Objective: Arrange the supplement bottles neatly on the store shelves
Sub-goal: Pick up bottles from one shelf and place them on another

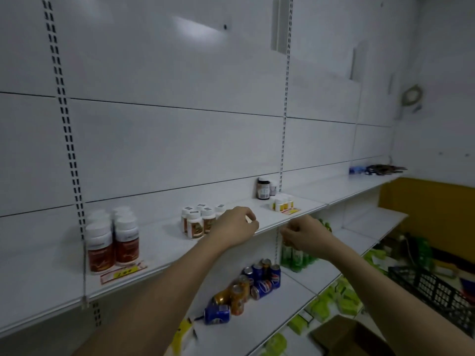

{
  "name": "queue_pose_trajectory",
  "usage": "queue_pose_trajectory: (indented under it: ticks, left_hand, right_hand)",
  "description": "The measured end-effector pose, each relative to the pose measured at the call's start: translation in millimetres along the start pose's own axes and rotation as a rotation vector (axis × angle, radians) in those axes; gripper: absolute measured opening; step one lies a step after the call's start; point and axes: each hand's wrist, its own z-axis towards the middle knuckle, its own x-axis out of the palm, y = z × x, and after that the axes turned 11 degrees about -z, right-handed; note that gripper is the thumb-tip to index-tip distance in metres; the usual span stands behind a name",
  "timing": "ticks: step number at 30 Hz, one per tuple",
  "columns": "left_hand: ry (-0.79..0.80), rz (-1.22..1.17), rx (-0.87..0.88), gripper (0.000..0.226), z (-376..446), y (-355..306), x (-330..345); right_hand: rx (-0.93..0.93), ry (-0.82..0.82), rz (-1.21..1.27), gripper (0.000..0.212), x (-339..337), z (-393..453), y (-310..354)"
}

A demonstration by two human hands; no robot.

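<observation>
Left grip (237, 224) curled beside brown-label bottles (199, 222).

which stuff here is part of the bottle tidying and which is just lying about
Job: large white-capped red-label bottles; small white-capped brown-label bottles; tiny white yellow-label bottles; dark brown jar; white top shelf.

Lying about: blue and orange drink cans; green bottles; black plastic crate.

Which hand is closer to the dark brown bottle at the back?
Left. The left hand is on the shelf, in front-left of the dark brown bottle. The right hand is lower, below the shelf edge.
</observation>
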Motion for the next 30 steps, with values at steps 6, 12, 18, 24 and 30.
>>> queue_pose_trajectory:
  ticks: [6, 12, 18, 24, 30]
  left_hand:
    - [-0.051, -0.104, -0.051, 0.024, 106.2, 13.0, 49.3]
    - [-0.094, -0.097, -0.085, 0.025, 199.0, 21.5, 78.2]
    - [-0.158, -0.032, -0.141, 0.029, 287.0, 23.5, 97.9]
    - [-0.287, -0.002, -0.241, 0.026, 372.7, 34.8, 128.5]
    - [-0.342, -0.026, -0.421, 0.028, 433.3, 56.2, 170.3]
  right_hand:
    - [-0.007, 0.014, -0.056, 0.023, 1.9, 102.2, -56.0]
    - [-0.018, 0.062, -0.009, 0.021, 9.7, 196.1, -102.0]
    - [-0.056, -0.002, 0.116, 0.022, 18.0, 293.8, -152.4]
    - [-0.132, -0.012, 0.258, 0.021, 28.2, 409.6, -210.7]
    - [-0.142, 0.162, 0.363, 0.016, 75.0, 501.8, -270.5]
